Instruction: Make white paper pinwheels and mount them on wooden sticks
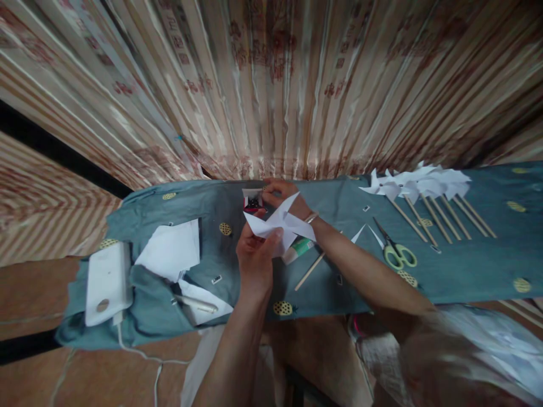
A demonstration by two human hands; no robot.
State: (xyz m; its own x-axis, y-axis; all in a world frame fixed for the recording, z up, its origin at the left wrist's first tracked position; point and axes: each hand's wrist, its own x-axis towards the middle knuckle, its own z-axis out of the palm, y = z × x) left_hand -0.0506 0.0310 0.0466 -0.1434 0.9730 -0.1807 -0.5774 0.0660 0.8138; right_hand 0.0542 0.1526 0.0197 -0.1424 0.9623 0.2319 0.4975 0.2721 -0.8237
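My left hand (258, 257) is closed on a white paper pinwheel (280, 223), thumb pressed near its centre, blades folded and spread out. Beyond it, my right hand (282, 195) is beside a small open box (253, 202) holding small dark pieces. Its fingers are curled together at the box's right side; whatever they pinch is too small to make out. Under the pinwheel lies a tube with a green label (298, 250), partly covered. A bare wooden stick (311, 271) rests on the cloth between my forearms.
Finished pinwheels on sticks (432, 183) lie in a row at the right. Green-handled scissors (394, 251) sit beside paper scraps. On the left are white paper sheets (172, 249), a pen-like tool (199, 304) and a white corded device (109, 282). A curtain (280, 102) hangs behind the table.
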